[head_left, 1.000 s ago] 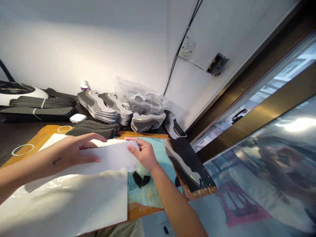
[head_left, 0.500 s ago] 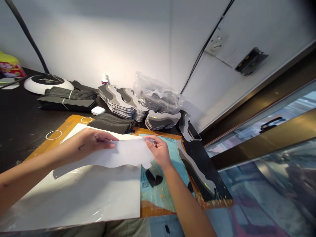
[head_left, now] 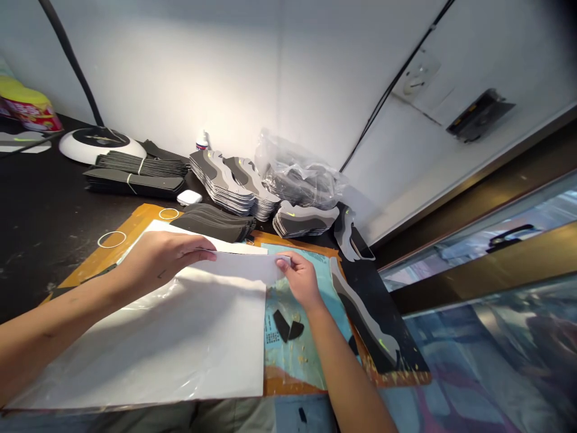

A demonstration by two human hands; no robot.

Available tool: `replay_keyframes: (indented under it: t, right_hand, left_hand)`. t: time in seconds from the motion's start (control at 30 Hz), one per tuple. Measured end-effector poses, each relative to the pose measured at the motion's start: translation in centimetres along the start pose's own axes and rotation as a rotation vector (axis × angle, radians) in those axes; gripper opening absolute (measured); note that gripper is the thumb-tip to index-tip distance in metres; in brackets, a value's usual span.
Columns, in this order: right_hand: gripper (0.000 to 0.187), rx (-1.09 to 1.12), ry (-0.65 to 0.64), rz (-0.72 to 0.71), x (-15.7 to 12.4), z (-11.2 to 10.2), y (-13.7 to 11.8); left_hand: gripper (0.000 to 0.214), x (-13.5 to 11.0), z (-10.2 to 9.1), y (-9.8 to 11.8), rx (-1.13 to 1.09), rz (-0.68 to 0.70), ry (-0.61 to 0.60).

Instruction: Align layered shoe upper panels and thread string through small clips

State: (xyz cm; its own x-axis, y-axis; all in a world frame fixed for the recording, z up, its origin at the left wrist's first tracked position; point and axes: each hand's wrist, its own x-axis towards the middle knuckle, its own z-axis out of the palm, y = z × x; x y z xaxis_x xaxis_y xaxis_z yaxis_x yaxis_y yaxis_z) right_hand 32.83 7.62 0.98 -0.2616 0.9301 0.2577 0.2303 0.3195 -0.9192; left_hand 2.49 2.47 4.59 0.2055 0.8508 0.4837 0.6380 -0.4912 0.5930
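Note:
My left hand [head_left: 166,258] rests over the near part of a thin white sheet [head_left: 234,266], fingers pressing on its upper edge. My right hand [head_left: 300,279] pinches the sheet's right end between thumb and fingers. Below them lies a large glossy white sheet [head_left: 180,343] on an orange board [head_left: 135,231]. Two small black cut pieces [head_left: 286,326] lie on a pale blue mat [head_left: 306,288], close below my right hand. A long grey-and-black contoured cutout [head_left: 363,319] lies on a black board to the right.
Stacks of grey contoured cutouts [head_left: 220,183] and a clear plastic bag [head_left: 300,174] stand at the back. Banded dark strips [head_left: 135,180] lie on the black table [head_left: 40,228] to the left. A glass panel [head_left: 487,343] runs along the right side.
The wavy edge of the white sheet has gone from view as the sheet lies flatter. My hands have drawn closer to the far edge, and the view has swung slightly left.

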Motion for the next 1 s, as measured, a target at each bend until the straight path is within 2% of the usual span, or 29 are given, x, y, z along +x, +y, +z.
replay_keyframes:
  t: [0.1,0.17,0.2,0.27,0.33,0.37,0.47,0.53,0.6,0.67,0.73,0.83,0.93,1.0]
  right_hand:
    - [0.016,-0.08,-0.028,-0.151,-0.1,-0.1,-0.2]
    - [0.019,-0.156,-0.033,-0.234,-0.1,-0.2,-0.2]
    - [0.025,-0.195,-0.032,-0.256,-0.1,-0.2,-0.2]
    - [0.052,-0.243,-0.017,-0.258,-0.1,0.1,0.0]
    - [0.073,-0.23,-0.015,-0.184,-0.1,0.6,0.4]
    - [0.073,-0.195,-0.01,-0.122,-0.1,0.9,0.5]
    - [0.055,0.089,0.008,0.102,0.0,1.5,0.4]
    - [0.05,0.384,0.0,0.233,0.1,1.6,-0.1]
    - [0.054,0.609,-0.048,0.336,0.1,1.5,-0.7]
    - [0.058,0.68,-0.068,0.389,0.3,1.4,-1.0]
    - [0.058,0.651,-0.063,0.4,0.3,1.4,-1.0]
    - [0.058,0.587,-0.061,0.372,0.5,1.6,-0.5]
    - [0.061,0.567,-0.052,0.326,0.6,1.6,0.0]
    - [0.062,0.565,-0.029,0.304,0.7,1.5,0.2]
  left_hand:
    - [0.027,-0.3,0.1,0.0,0.159,0.195,0.129]
    - [0.022,-0.4,0.0,0.1,0.186,0.276,0.21]
    - [0.021,-0.4,0.0,0.2,0.19,0.306,0.235]
    - [0.021,-0.5,-0.1,0.2,0.218,0.358,0.294]
    - [0.029,-0.6,-0.2,0.1,0.303,0.436,0.403]
    - [0.033,-0.6,-0.2,0.0,0.369,0.482,0.469]
    - [0.038,-0.7,0.1,-0.9,0.556,0.579,0.631]
    - [0.026,-0.7,0.6,-1.7,0.589,0.506,0.647]
    - [0.01,-0.7,1.1,-2.5,0.561,0.308,0.603]
    - [0.019,-0.7,1.4,-3.0,0.519,0.133,0.531]
    - [0.016,-0.7,1.6,-3.1,0.498,0.108,0.47]
    - [0.004,-0.5,1.5,-2.8,0.502,0.179,0.469]
    - [0.029,0.0,1.5,-2.5,0.398,0.065,0.561]
    - [0.049,0.5,1.7,-2.4,0.127,-0.121,0.593]
